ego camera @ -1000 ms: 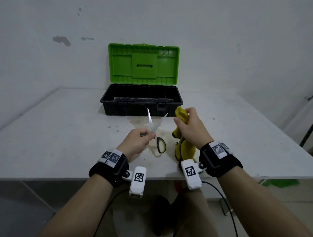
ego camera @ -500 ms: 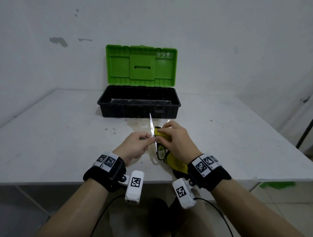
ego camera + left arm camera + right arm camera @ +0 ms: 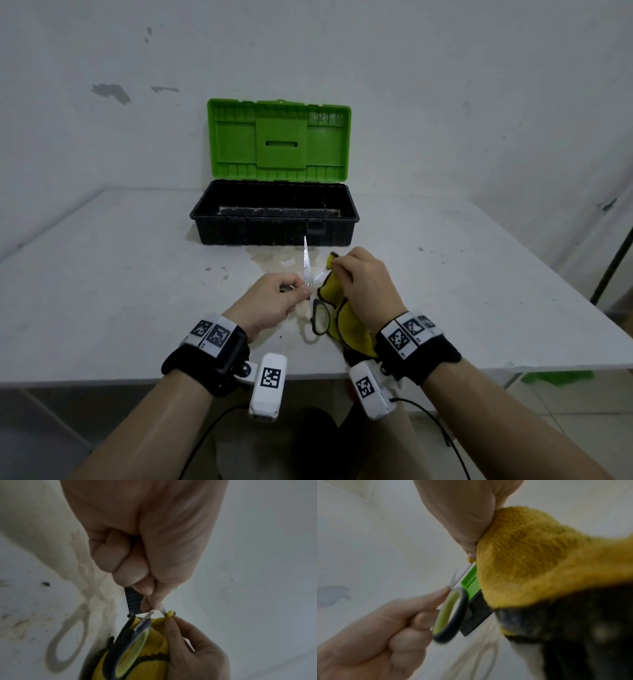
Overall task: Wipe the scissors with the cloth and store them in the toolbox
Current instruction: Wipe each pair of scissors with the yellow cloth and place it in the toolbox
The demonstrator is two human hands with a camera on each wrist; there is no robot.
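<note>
Scissors (image 3: 307,270) held up above the white table (image 3: 113,274), just in front of the toolbox (image 3: 274,222), blades spread apart, one blade pointing up toward the box. Gripped near the pivot by the left hand (image 3: 269,303), thumb and fingers curled round one handle; second handle loop, black with green lining, hanging free below. Pinched in the right hand (image 3: 364,284), the yellow cloth (image 3: 346,322), bunched at the fingertips and pressed against the other blade, with the rest hanging down under the wrist. In the left wrist view, same pinch seen from close: cloth (image 3: 161,639) folded over the thin blade beside the green-lined loop of the scissors (image 3: 135,642).

Compared with half a second ago, cloth moved a little outward along the blade, away from the pivot; right hand slightly higher and more to the right. Compared with one second ago, right hand no more apart from the scissors, now on them with the cloth.

Toolbox open, green lid (image 3: 279,138) standing upright against the wall, black tray still without the scissors inside.
</note>
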